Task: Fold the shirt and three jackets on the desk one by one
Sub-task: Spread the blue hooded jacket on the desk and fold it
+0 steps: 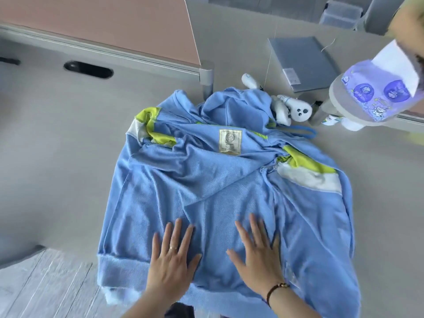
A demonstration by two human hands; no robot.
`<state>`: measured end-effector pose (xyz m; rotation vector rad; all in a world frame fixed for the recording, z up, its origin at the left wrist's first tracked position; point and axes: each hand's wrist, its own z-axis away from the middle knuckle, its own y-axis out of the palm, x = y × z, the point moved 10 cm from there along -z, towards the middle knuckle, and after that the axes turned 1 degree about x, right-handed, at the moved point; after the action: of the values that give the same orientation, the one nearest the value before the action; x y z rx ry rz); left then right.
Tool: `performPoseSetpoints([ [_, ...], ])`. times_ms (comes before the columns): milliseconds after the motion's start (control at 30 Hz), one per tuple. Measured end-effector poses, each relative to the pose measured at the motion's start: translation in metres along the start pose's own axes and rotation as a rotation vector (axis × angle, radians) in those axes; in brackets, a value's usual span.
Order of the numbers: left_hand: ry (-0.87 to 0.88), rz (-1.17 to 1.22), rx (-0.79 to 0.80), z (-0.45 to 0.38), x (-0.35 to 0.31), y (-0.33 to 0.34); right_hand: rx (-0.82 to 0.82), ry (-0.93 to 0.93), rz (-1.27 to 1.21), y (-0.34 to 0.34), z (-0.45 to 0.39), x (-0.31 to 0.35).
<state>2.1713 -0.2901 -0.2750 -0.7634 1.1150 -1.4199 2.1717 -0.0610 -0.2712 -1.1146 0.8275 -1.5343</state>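
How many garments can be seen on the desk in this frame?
1: a blue hooded jacket lies spread across the middle of the desk, with the left hand and right hand flat on its lower part. The other garments are not in view.

A blue hooded jacket (220,191) of matt, ribbed knit cloth with a sewn woven label (230,141) lies on a smooth matt grey table (68,138); nearby, a glossy plastic folder (302,63).
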Motion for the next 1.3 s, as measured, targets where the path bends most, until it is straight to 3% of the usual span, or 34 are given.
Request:
performPoseSetpoints([
  [200, -0.031, -0.083, 0.02, -0.001, 0.005, -0.01, 0.057, 0.037, 0.116, 0.011, 0.018, -0.04],
  [467, 0.0, -0.098, 0.069, 0.025, -0.041, 0.011, 0.108, 0.078, 0.17, -0.009, 0.03, -0.124],
  [733, -0.017, -0.058, 0.144, 0.056, -0.043, 0.013, 0.23, 0.084, 0.163, -0.015, 0.029, -0.133],
  [933, -0.308, 0.126, 0.105, 0.086, 0.025, -0.002, 0.25, 0.122, 0.111, -0.013, 0.04, -0.099],
  [1133, -0.48, 0.308, 0.028, 0.099, 0.091, -0.021, 0.239, -0.019, 0.047, -0.005, 0.046, -0.014],
  [1300, -0.524, 0.497, -0.037, 0.086, 0.122, -0.036, 0.236, -0.186, 0.052, -0.008, 0.034, 0.087],
])
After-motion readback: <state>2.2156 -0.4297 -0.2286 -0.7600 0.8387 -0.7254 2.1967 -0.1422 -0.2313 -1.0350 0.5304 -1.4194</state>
